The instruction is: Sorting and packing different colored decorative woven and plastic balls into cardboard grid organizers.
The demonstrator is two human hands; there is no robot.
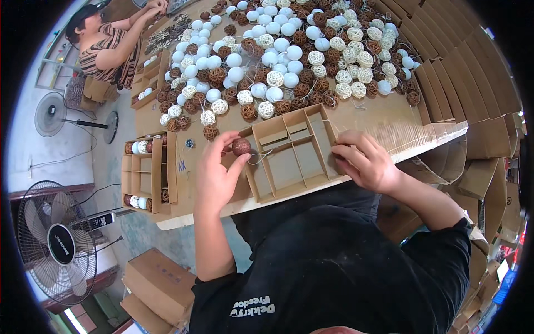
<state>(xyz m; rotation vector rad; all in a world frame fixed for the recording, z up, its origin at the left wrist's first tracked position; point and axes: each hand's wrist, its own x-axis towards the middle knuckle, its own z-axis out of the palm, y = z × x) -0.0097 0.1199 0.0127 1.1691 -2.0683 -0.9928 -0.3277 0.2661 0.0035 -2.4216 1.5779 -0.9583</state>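
Observation:
My left hand (pixel 216 173) pinches a reddish-brown glittery ball (pixel 241 146) between thumb and fingers, over the left end of a shallow cardboard box (pixel 276 194). A thin pale string (pixel 262 157) runs from the ball across the box's left compartments. Cardboard dividers (pixel 297 163) split the box into several cells; those I can see into hold no balls. At the box's right end, my right hand (pixel 367 164) curls its fingers on the side wall. Its fingertips are partly hidden there.
A large pile of white, cream and brown balls (pixel 272 61) covers the table beyond the box. Another divided box (pixel 127 177), partly filled, stands left. Stacked cardboard trays (pixel 473 72) rise at right. A co-worker (pixel 108 50) works at the far left; fans (pixel 58 242) stand on that side.

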